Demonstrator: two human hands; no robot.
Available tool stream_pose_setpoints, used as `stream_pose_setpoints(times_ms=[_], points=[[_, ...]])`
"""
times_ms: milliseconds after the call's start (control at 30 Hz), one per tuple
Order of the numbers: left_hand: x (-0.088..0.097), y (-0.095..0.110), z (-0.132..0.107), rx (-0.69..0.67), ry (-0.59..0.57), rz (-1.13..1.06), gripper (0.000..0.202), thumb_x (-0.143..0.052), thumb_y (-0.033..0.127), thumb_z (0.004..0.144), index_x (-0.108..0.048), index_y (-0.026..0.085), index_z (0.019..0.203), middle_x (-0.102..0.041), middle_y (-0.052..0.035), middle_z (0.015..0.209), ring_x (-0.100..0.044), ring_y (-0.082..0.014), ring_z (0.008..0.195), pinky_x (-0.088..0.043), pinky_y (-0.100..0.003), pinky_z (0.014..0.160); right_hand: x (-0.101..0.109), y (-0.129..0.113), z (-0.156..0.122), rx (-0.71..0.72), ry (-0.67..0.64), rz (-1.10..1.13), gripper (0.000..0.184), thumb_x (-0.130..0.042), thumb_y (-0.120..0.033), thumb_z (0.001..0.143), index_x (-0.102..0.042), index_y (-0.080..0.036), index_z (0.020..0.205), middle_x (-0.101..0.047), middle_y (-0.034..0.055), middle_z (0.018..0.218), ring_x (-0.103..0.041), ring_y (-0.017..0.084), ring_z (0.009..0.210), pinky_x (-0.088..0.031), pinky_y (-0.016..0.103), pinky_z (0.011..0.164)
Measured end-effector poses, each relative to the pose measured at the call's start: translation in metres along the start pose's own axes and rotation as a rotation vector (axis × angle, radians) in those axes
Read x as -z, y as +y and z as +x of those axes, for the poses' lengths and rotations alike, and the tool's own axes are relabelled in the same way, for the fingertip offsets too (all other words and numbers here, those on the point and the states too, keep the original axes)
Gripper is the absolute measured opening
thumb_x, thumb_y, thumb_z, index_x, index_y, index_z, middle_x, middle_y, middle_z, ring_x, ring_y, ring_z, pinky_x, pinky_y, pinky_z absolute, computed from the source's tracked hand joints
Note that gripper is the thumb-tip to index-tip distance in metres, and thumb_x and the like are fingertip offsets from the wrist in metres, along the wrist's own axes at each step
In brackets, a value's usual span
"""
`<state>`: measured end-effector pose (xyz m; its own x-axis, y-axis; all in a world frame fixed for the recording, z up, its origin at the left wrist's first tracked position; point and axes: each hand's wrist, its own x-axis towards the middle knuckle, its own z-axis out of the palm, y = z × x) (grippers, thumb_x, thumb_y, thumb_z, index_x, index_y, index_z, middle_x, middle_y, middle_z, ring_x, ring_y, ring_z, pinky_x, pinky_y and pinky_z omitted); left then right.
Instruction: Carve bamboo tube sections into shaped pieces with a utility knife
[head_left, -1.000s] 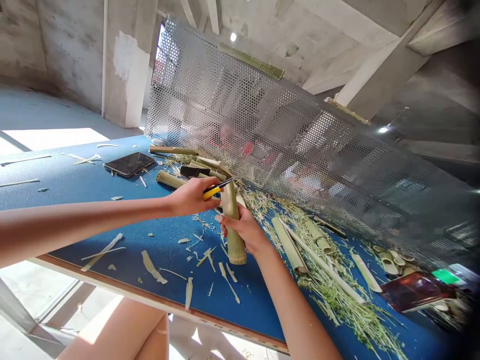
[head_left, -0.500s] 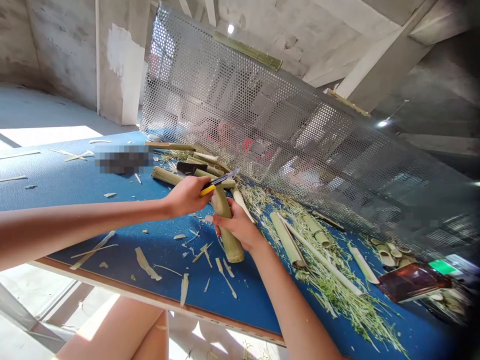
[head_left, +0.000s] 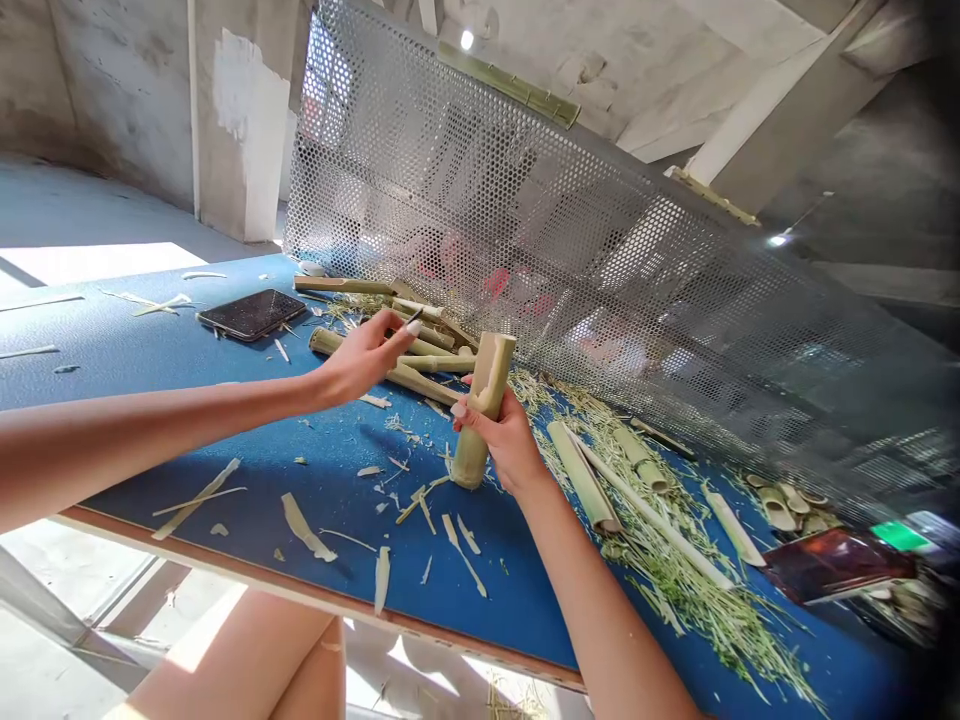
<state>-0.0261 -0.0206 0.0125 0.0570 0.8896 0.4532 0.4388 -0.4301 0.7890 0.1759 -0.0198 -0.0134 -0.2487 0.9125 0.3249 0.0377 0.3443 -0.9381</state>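
A short bamboo tube (head_left: 471, 458) stands nearly upright, its upper end cut to a pale, half-open tongue. My right hand (head_left: 504, 435) is wrapped round its middle, over the table. To the left, my left hand (head_left: 366, 360) is closed above the pile of bamboo pieces (head_left: 439, 363). A thin dark tip (head_left: 415, 316) shows by its thumb; the rest of that item is hidden by the fingers. The yellow utility knife is out of sight.
Shavings (head_left: 304, 530) litter the blue table (head_left: 540, 600). A phone (head_left: 251, 314) lies at left. Split bamboo (head_left: 581, 478), stringy scraps (head_left: 739, 640) and a bottle of dark liquid (head_left: 836, 565) are at right. A perforated metal screen (head_left: 600, 270) stands along the back.
My left hand has moved left and up from the bamboo tube, and the yellow utility knife no longer shows. My right hand has raised and turned the tube, bringing its cut face into view.
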Motion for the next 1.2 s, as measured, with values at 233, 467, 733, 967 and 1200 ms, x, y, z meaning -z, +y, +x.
stream_pose_setpoints(times_ms=[233, 467, 733, 967, 1200], points=[[-0.016, 0.004, -0.024, -0.235, -0.331, 0.464, 0.039, -0.033, 0.05, 0.088, -0.048, 0.019, 0.069, -0.046, -0.0007, 0.053, -0.039, -0.0128, 0.044, -0.023, -0.027, 0.045, 0.01, 0.011, 0.005, 0.144, 0.13, -0.053, 0.054, -0.073, -0.052, 0.058, -0.042, -0.024, 0.092, -0.056, -0.0057, 0.071, -0.054, 0.012, 0.056, -0.046, 0.029, 0.061], [-0.018, 0.0, -0.025, -0.294, -0.333, 0.491, 0.038, -0.032, 0.046, 0.09, -0.046, 0.019, 0.068, -0.046, -0.0018, 0.052, -0.041, -0.0135, 0.042, -0.023, -0.029, 0.044, 0.008, 0.007, 0.004, 0.134, 0.201, -0.255, 0.059, -0.076, -0.056, 0.049, -0.044, -0.023, 0.085, -0.056, -0.0043, 0.067, -0.056, 0.015, 0.063, -0.044, 0.028, 0.06], [-0.018, -0.002, -0.026, -0.283, -0.361, 0.52, 0.04, -0.03, 0.047, 0.09, -0.047, 0.02, 0.066, -0.045, -0.0019, 0.051, -0.039, -0.0137, 0.041, -0.022, -0.03, 0.043, 0.005, 0.004, 0.003, 0.139, 0.238, -0.262, 0.06, -0.078, -0.055, 0.045, -0.047, -0.021, 0.084, -0.056, -0.0026, 0.069, -0.057, 0.016, 0.066, -0.046, 0.03, 0.062], [-0.016, -0.002, -0.024, -0.271, -0.364, 0.459, 0.042, -0.03, 0.048, 0.09, -0.048, 0.02, 0.065, -0.046, -0.0024, 0.051, -0.04, -0.0139, 0.041, -0.025, -0.03, 0.044, 0.005, 0.003, 0.002, 0.144, 0.228, -0.28, 0.058, -0.078, -0.054, 0.049, -0.045, -0.022, 0.085, -0.056, -0.0038, 0.067, -0.055, 0.015, 0.061, -0.046, 0.03, 0.061], [-0.015, 0.0, -0.023, -0.248, -0.385, 0.531, 0.04, -0.029, 0.047, 0.089, -0.049, 0.02, 0.069, -0.05, -0.0043, 0.056, -0.043, -0.0153, 0.045, -0.024, -0.03, 0.046, 0.004, 0.003, 0.002, 0.174, 0.253, -0.318, 0.058, -0.078, -0.053, 0.047, -0.045, -0.022, 0.083, -0.055, -0.0042, 0.067, -0.055, 0.015, 0.062, -0.045, 0.03, 0.062]])
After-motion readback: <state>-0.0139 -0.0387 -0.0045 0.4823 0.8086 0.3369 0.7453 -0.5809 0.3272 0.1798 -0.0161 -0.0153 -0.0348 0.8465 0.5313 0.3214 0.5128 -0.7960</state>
